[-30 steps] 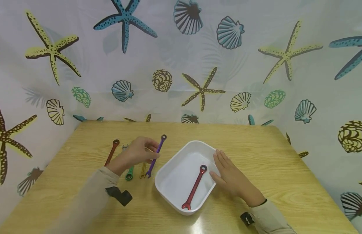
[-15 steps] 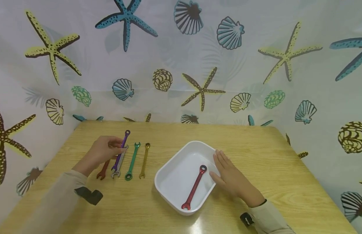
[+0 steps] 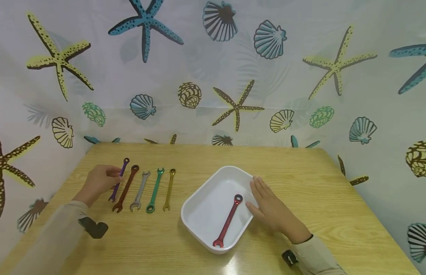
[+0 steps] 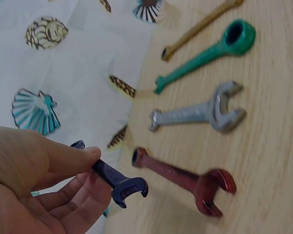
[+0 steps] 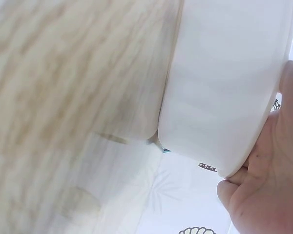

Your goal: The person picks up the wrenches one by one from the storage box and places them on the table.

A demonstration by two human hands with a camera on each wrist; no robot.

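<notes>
My left hand [image 3: 100, 182] pinches a purple combination wrench [image 3: 116, 189] between thumb and fingers, at the left end of a row of wrenches. In the left wrist view the purple wrench [image 4: 111, 175] has its open end pointing away from the fingers. Beside it lie a dark red wrench [image 3: 126, 190], a silver wrench [image 3: 140, 191], a green wrench [image 3: 155, 191] and a yellow wrench [image 3: 169, 190]. My right hand [image 3: 272, 208] rests with straight fingers on the right rim of a white tray [image 3: 199, 194]. Inside that tray a bright red wrench [image 3: 228, 221] lies diagonally.
The wooden table [image 3: 323, 191] extends to the right of the tray and in front of the wrench row. A curtain [image 3: 185, 68] printed with starfish and shells hangs behind the table and along both sides.
My left hand has carried the purple wrench leftward, over the yellow, green, silver and dark red wrenches, to the far left of the row. My right hand and the tray have stayed in place.
</notes>
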